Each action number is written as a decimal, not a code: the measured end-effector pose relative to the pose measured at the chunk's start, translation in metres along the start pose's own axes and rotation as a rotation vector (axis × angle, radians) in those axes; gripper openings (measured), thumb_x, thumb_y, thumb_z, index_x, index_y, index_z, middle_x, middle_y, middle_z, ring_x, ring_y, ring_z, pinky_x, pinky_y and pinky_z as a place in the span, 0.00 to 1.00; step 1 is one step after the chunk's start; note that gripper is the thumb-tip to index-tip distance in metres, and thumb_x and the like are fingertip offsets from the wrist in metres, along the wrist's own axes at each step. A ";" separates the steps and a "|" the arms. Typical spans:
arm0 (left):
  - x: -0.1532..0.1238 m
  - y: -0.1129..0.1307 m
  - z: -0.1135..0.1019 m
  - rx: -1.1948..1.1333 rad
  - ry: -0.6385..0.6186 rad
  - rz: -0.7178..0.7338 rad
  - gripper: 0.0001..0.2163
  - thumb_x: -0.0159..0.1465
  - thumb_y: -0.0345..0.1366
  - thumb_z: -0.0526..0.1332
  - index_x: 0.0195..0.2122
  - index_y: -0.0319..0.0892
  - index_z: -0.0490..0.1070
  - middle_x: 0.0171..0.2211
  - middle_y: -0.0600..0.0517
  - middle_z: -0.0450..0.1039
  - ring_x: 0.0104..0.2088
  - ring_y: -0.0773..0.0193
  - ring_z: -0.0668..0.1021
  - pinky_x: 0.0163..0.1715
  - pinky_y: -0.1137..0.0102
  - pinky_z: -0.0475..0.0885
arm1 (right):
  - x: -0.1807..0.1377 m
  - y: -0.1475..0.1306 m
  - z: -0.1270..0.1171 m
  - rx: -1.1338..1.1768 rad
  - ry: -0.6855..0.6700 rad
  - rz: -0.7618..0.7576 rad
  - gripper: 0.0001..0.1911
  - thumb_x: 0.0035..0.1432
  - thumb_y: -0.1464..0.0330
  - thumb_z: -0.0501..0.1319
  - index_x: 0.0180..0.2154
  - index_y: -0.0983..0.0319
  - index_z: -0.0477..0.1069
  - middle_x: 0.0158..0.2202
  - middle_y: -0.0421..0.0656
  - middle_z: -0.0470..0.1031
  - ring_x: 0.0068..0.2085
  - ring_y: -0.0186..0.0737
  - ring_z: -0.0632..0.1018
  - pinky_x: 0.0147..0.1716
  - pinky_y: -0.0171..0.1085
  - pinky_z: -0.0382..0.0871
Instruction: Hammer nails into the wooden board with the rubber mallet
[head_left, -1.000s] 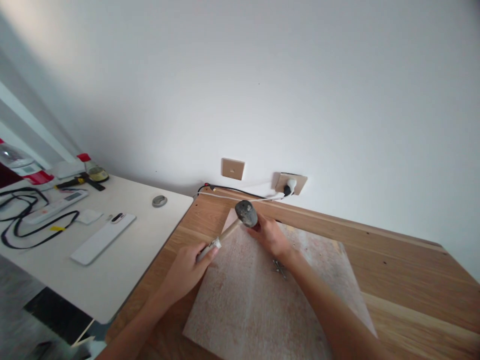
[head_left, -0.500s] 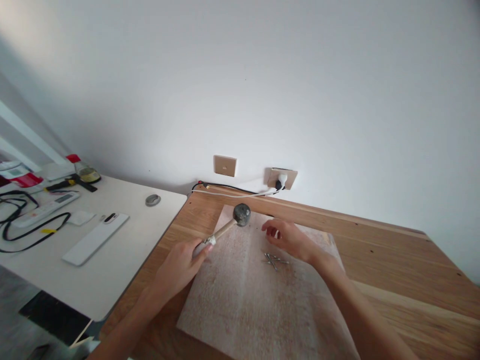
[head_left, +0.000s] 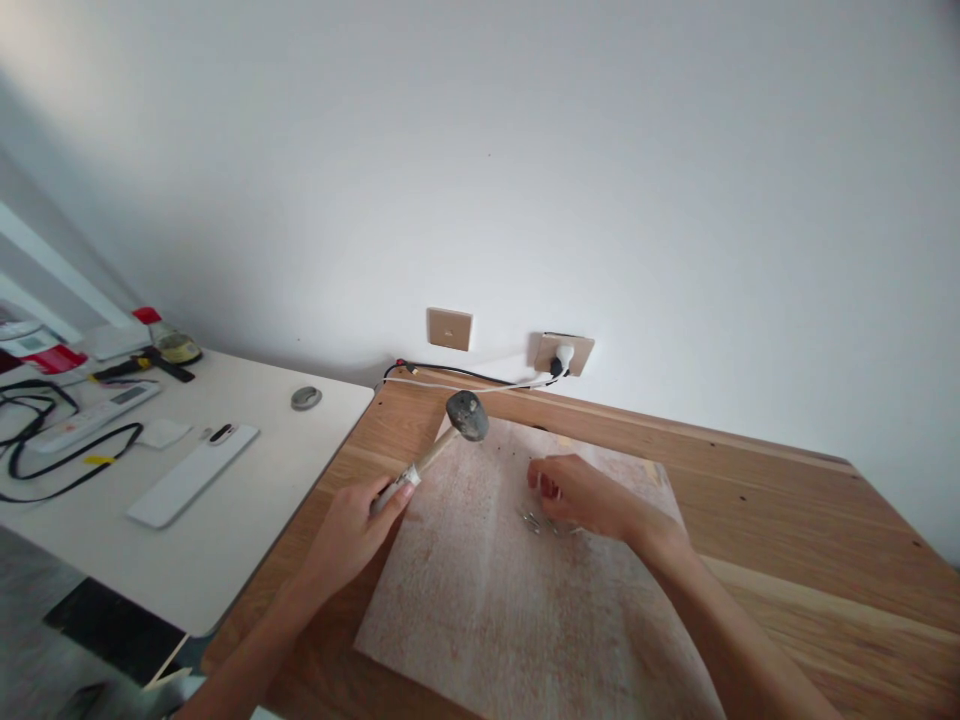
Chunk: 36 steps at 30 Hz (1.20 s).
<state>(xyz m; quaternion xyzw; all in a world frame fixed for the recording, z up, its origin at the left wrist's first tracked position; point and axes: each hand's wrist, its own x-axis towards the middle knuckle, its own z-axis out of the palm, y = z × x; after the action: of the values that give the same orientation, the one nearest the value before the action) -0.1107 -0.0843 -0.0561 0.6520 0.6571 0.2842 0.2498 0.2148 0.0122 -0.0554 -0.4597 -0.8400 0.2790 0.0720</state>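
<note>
My left hand (head_left: 365,528) is wrapped round the handle of a rubber mallet (head_left: 468,415), its dark head raised at the upper left of a pale, worn wooden board (head_left: 480,590). My right hand (head_left: 574,490) is low over the middle of the board with its fingers curled together. Whatever lies between those fingertips is hidden. Several metal nails (head_left: 531,522) lie loosely on the board just below the right hand, which partly covers them. A few small dark marks or holes show near the board's far edge.
The board lies on a brown wooden desk (head_left: 787,560) against the wall. Cables run along the back to a wall socket (head_left: 564,355). On the white table (head_left: 262,395) at left are a white phone-like slab (head_left: 193,475), a power strip, black cable and a bottle (head_left: 174,343).
The mallet in my left hand has shifted left and its head has turned. My right hand has come down slightly over the nails, hiding part of them.
</note>
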 end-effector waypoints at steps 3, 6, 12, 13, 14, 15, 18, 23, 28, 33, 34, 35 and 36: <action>0.001 -0.003 0.002 -0.019 0.016 -0.009 0.23 0.70 0.56 0.54 0.26 0.44 0.71 0.25 0.51 0.78 0.28 0.59 0.77 0.31 0.68 0.66 | 0.017 0.003 0.003 0.037 0.089 -0.018 0.18 0.48 0.83 0.61 0.39 0.62 0.79 0.32 0.41 0.80 0.31 0.36 0.78 0.32 0.33 0.70; 0.004 -0.007 0.007 -0.046 0.030 -0.001 0.24 0.70 0.57 0.53 0.26 0.44 0.71 0.25 0.51 0.77 0.27 0.59 0.77 0.31 0.68 0.66 | 0.037 0.003 0.009 0.057 0.186 -0.022 0.19 0.52 0.83 0.60 0.45 0.64 0.79 0.35 0.43 0.81 0.35 0.37 0.80 0.38 0.34 0.73; 0.006 -0.017 0.012 -0.079 -0.008 0.002 0.25 0.71 0.57 0.53 0.27 0.43 0.71 0.25 0.53 0.74 0.28 0.61 0.76 0.30 0.70 0.64 | 0.063 -0.003 0.021 0.044 0.250 -0.055 0.20 0.52 0.84 0.59 0.43 0.62 0.78 0.36 0.43 0.82 0.36 0.37 0.80 0.40 0.35 0.74; 0.005 -0.019 0.013 -0.084 -0.016 0.000 0.25 0.71 0.57 0.53 0.27 0.42 0.71 0.25 0.53 0.74 0.28 0.61 0.75 0.30 0.70 0.64 | 0.064 -0.004 0.022 0.035 0.245 -0.062 0.19 0.52 0.85 0.59 0.42 0.62 0.79 0.35 0.43 0.82 0.35 0.37 0.80 0.39 0.35 0.73; 0.005 -0.021 0.013 -0.086 -0.020 0.000 0.25 0.71 0.57 0.53 0.27 0.42 0.71 0.25 0.53 0.73 0.28 0.61 0.75 0.30 0.70 0.63 | 0.066 -0.006 0.022 0.026 0.238 -0.068 0.19 0.52 0.85 0.59 0.41 0.63 0.79 0.35 0.43 0.82 0.35 0.37 0.80 0.39 0.35 0.73; 0.004 -0.022 0.013 -0.087 -0.021 0.001 0.25 0.71 0.57 0.53 0.27 0.42 0.71 0.24 0.54 0.73 0.27 0.62 0.74 0.31 0.70 0.63 | 0.066 -0.007 0.022 0.016 0.232 -0.071 0.18 0.52 0.85 0.59 0.40 0.63 0.79 0.35 0.44 0.82 0.35 0.37 0.80 0.39 0.35 0.72; 0.003 -0.025 0.014 -0.086 -0.018 0.008 0.25 0.71 0.56 0.53 0.26 0.42 0.70 0.24 0.54 0.72 0.27 0.62 0.73 0.31 0.70 0.63 | 0.068 -0.009 0.020 -0.012 0.226 -0.070 0.17 0.52 0.85 0.60 0.39 0.63 0.79 0.34 0.45 0.82 0.36 0.38 0.80 0.40 0.35 0.71; 0.002 -0.026 0.014 -0.098 -0.032 0.000 0.25 0.71 0.57 0.53 0.26 0.42 0.70 0.25 0.54 0.73 0.28 0.62 0.74 0.31 0.70 0.63 | 0.071 -0.008 0.023 -0.020 0.227 -0.069 0.16 0.54 0.83 0.60 0.39 0.63 0.79 0.35 0.46 0.83 0.37 0.41 0.81 0.40 0.36 0.72; 0.002 -0.029 0.015 -0.102 -0.037 0.001 0.25 0.71 0.57 0.53 0.27 0.42 0.71 0.25 0.54 0.73 0.28 0.61 0.75 0.31 0.69 0.63 | 0.070 0.000 0.029 0.025 0.244 -0.090 0.16 0.56 0.82 0.59 0.42 0.62 0.79 0.36 0.45 0.83 0.36 0.39 0.82 0.40 0.36 0.75; 0.003 -0.028 0.015 -0.089 -0.029 0.005 0.25 0.71 0.57 0.54 0.25 0.43 0.69 0.23 0.54 0.72 0.27 0.62 0.74 0.30 0.70 0.62 | 0.069 0.010 0.035 0.064 0.283 -0.087 0.15 0.59 0.79 0.61 0.44 0.61 0.78 0.34 0.43 0.83 0.34 0.38 0.82 0.40 0.38 0.76; 0.003 -0.026 0.015 -0.091 -0.033 0.008 0.25 0.71 0.56 0.54 0.25 0.43 0.69 0.24 0.54 0.72 0.27 0.62 0.74 0.30 0.70 0.62 | 0.069 0.011 0.036 0.069 0.289 -0.081 0.15 0.58 0.79 0.61 0.45 0.61 0.77 0.34 0.43 0.83 0.34 0.38 0.82 0.40 0.38 0.76; 0.004 -0.024 0.014 -0.093 -0.036 0.013 0.25 0.71 0.56 0.54 0.25 0.43 0.69 0.24 0.54 0.72 0.27 0.62 0.74 0.30 0.70 0.62 | 0.069 0.012 0.037 0.074 0.296 -0.075 0.15 0.59 0.79 0.62 0.46 0.60 0.77 0.34 0.43 0.83 0.34 0.39 0.82 0.40 0.38 0.76; 0.005 -0.021 0.014 -0.096 -0.037 0.018 0.25 0.71 0.56 0.53 0.26 0.43 0.69 0.24 0.54 0.73 0.27 0.62 0.74 0.30 0.70 0.63 | 0.069 0.012 0.038 0.080 0.303 -0.068 0.14 0.59 0.78 0.62 0.46 0.60 0.77 0.34 0.43 0.83 0.34 0.39 0.82 0.40 0.38 0.76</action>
<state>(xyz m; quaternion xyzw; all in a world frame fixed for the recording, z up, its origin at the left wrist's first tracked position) -0.1163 -0.0788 -0.0808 0.6504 0.6321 0.3055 0.2901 0.1705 0.0581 -0.1027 -0.4645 -0.8230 0.2370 0.2252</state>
